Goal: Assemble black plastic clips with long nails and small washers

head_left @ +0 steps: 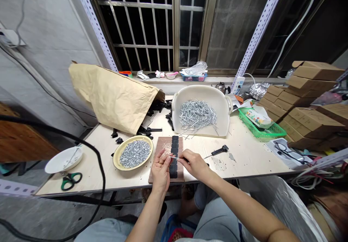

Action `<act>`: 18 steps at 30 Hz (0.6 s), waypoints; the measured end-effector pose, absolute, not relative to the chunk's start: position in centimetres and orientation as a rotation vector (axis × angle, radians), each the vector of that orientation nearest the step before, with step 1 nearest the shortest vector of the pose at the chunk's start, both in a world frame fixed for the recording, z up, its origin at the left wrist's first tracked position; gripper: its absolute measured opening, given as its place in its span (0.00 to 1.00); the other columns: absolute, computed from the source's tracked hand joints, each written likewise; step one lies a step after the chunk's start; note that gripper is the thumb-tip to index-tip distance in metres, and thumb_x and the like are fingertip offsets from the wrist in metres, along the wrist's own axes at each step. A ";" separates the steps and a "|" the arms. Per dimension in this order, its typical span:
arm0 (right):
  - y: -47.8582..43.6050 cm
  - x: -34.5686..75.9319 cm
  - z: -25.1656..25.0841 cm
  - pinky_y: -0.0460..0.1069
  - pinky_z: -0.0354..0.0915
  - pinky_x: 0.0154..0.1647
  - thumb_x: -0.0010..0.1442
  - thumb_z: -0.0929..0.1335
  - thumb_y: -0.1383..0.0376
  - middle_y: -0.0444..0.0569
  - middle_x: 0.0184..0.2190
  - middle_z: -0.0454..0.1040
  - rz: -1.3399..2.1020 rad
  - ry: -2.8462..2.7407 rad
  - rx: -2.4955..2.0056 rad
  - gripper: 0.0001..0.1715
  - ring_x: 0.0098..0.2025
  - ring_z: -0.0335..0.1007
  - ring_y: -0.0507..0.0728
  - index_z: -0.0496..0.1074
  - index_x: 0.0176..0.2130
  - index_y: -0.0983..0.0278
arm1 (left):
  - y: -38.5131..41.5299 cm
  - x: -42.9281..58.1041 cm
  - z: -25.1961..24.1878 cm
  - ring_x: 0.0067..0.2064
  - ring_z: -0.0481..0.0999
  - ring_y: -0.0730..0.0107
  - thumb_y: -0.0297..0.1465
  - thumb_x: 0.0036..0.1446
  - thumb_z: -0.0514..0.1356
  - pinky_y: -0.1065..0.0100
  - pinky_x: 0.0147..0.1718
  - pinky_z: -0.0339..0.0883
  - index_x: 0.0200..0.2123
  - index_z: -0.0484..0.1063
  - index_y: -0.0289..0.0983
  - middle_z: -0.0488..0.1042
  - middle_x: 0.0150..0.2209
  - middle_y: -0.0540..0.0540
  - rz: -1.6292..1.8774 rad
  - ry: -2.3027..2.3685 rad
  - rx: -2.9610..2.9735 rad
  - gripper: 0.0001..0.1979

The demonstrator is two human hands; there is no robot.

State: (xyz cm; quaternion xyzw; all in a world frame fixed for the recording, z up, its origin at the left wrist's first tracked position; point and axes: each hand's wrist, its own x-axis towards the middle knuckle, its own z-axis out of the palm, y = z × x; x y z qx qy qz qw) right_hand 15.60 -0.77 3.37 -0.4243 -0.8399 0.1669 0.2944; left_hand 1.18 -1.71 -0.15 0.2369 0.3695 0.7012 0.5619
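In front of me, my left hand pinches the left end of a thin metal rod between thumb and fingertips. My right hand is closed around its other end; the fingers hide what else is in that grip. Both hands are just above a brown board with a row of black pads. Left of the board, a yellow-rimmed bowl holds many small metal pieces. Behind it, a white basin contains a heap of thin metal rods. A black-handled rod lies to the right.
A paper sack spills black parts at the back left. Green-handled scissors and a white bowl sit near the left edge. To the right are a green basket, glasses and stacked cardboard boxes.
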 end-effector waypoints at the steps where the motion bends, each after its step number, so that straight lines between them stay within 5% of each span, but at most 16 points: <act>1: -0.7 15.6 3.1 0.46 0.60 0.33 0.63 0.59 0.61 0.47 0.30 0.68 0.513 -2.190 -1.112 0.10 0.33 0.65 0.53 0.64 0.33 0.62 | -1.7 1.1 -0.2 0.35 0.76 0.71 0.29 0.41 0.66 0.69 0.40 0.66 0.45 0.66 0.37 0.77 0.32 0.48 1.648 0.889 0.585 0.25; 7: 3.5 16.1 0.9 0.45 0.59 0.32 0.60 0.63 0.60 0.44 0.26 0.69 0.749 -2.090 -1.168 0.11 0.30 0.64 0.51 0.66 0.29 0.64 | -1.1 0.4 -0.8 0.45 0.73 0.66 0.30 0.42 0.65 0.65 0.47 0.63 0.51 0.62 0.37 0.74 0.41 0.41 1.551 1.110 0.834 0.30; 14: 9.3 16.7 -1.5 0.47 0.57 0.34 0.56 0.65 0.66 0.48 0.30 0.69 0.699 -2.168 -1.306 0.09 0.32 0.63 0.53 0.68 0.26 0.67 | -1.3 -1.1 -1.8 0.44 0.71 0.66 0.33 0.44 0.64 0.66 0.43 0.65 0.45 0.66 0.36 0.70 0.42 0.40 1.534 1.270 0.923 0.22; 18: 7.4 17.0 -2.2 0.43 0.58 0.29 0.41 0.75 0.63 0.41 0.22 0.69 0.931 -2.406 -1.077 0.11 0.26 0.64 0.50 0.70 0.21 0.66 | -1.5 -2.9 -1.8 0.42 0.71 0.67 0.35 0.46 0.62 0.67 0.42 0.65 0.43 0.67 0.37 0.71 0.39 0.42 1.591 1.417 0.974 0.20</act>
